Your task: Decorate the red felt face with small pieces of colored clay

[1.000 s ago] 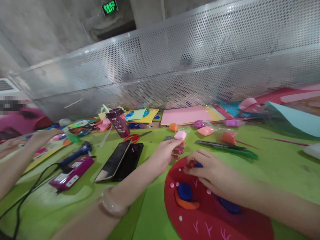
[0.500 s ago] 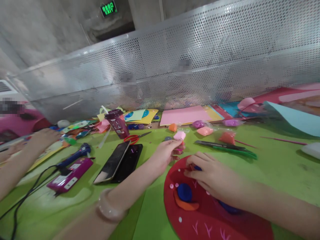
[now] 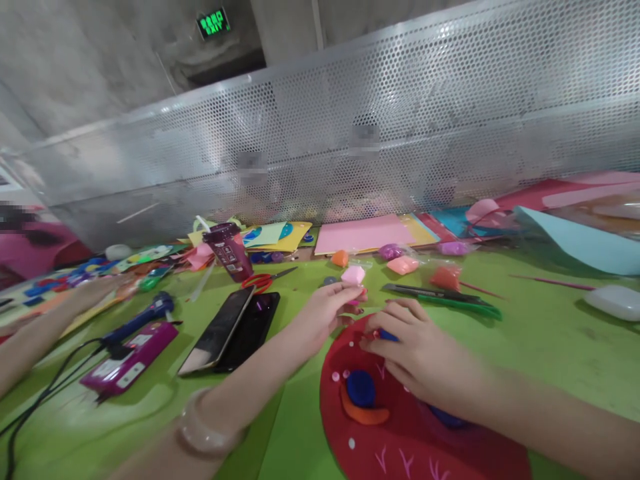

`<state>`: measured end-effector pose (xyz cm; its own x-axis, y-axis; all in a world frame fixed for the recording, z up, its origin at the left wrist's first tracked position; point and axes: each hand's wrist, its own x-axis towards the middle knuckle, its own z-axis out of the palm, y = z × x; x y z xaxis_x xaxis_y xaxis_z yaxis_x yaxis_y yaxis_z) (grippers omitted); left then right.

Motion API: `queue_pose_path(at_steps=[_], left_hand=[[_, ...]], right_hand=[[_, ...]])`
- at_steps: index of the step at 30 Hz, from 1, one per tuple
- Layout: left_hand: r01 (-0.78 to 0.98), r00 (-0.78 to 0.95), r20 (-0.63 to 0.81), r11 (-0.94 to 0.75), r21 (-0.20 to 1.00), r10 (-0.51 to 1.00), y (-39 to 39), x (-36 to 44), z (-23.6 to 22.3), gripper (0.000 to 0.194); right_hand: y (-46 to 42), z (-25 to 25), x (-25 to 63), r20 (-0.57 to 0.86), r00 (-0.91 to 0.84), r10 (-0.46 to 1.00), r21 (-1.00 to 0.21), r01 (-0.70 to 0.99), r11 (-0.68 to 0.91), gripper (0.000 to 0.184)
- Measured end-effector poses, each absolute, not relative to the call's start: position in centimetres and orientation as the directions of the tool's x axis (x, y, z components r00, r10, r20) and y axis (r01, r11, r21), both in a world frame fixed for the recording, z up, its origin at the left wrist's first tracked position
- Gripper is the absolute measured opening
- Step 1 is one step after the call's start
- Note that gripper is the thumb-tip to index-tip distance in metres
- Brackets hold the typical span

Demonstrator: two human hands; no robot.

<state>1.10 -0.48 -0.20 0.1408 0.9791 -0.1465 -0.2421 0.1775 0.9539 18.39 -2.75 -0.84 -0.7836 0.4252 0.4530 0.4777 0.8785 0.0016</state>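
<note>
A large rounded red sheet [image 3: 345, 420] lies in front of me. On it are a blue clay disc [image 3: 361, 389], an orange clay crescent [image 3: 367, 413], small pale dots and pink branching marks. My right hand [image 3: 417, 347] bends over its upper part, thumb and fingertips together beside another blue clay piece [image 3: 388, 335]; whatever is between them is too small to make out. Just beyond the sheet's upper left edge, my left hand [image 3: 327, 312] is closed in a pinch. Reddish and magenta bits show at its fingertips, but I cannot tell what they are.
Behind my hands lie bagged clay lumps [image 3: 403, 265], a utility knife [image 3: 435, 293] and red-handled scissors [image 3: 264, 281]. To the left are two phones [image 3: 225, 330], a purple power strip [image 3: 130, 359], a drink cup [image 3: 229, 252] and another person's arm [image 3: 50, 320].
The view has shifted slightly, so most things sit a little further left. Both my hands keep nearly the same pose. The other person's hand at left has moved down and blurred.
</note>
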Motion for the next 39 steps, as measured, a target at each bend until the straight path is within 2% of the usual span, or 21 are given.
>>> queue_pose_path(at_steps=[4, 7, 11, 18, 25, 28, 31, 33, 35, 39], left_hand=[[-0.27, 0.239, -0.09, 0.155, 0.95, 0.967, -1.0, 1.3, 0.0, 0.023], [-0.238, 0.294, -0.102, 0.176, 0.955, 0.95, -1.5, 1.5, 0.2, 0.028], [-0.122, 0.346, -0.129, 0.18, 0.976, 0.93, -1.8, 1.5, 0.3, 0.028], [-0.024, 0.365, -0.128, 0.147, 0.989, 0.922, -1.5, 1.2, -0.1, 0.027], [0.046, 0.43, -0.093, 0.081, 0.996, 0.898, -1.1, 0.9, -0.5, 0.024], [-0.013, 0.363, -0.019, 0.025, 1.0, 0.931, -0.1, 0.0, -0.4, 0.028], [-0.035, 0.132, 0.085, -0.081, 0.996, 0.988, 1.4, -1.4, -0.3, 0.029], [0.091, 0.025, 0.134, -0.136, 0.987, 0.991, 2.1, -2.3, -0.2, 0.028], [0.294, -0.006, 0.193, -0.183, 0.938, 0.981, 2.4, -2.8, -0.3, 0.029], [0.652, 0.152, 0.357, -0.365, 0.664, 0.922, 2.1, -2.4, -0.7, 0.027]], right_hand=[[-2.5, -0.2, 18.8, 0.668, -0.561, 0.488, -0.13, 0.558, 0.819, 0.019], [-1.7, 0.1, 19.4, 0.752, -0.468, 0.464, -0.136, 0.579, 0.804, 0.015], [-1.1, 0.1, 20.0, 0.732, -0.518, 0.443, -0.138, 0.523, 0.841, 0.011], [-1.4, -0.2, 20.0, 0.725, -0.514, 0.458, -0.209, 0.469, 0.858, 0.012], [-1.9, -0.2, 19.8, 0.726, -0.538, 0.427, -0.155, 0.477, 0.865, 0.008], [-2.2, -0.1, 19.8, 0.751, -0.499, 0.432, -0.171, 0.485, 0.858, 0.009], [-2.0, 0.1, 20.0, 0.766, -0.445, 0.465, -0.216, 0.502, 0.837, 0.012], [-1.6, 0.3, 20.4, 0.767, -0.397, 0.503, -0.267, 0.516, 0.814, 0.013], [-1.0, 0.7, 20.9, 0.766, -0.339, 0.546, -0.325, 0.528, 0.784, 0.013], [0.1, 1.1, 21.6, 0.761, -0.254, 0.597, -0.392, 0.554, 0.735, 0.014]])
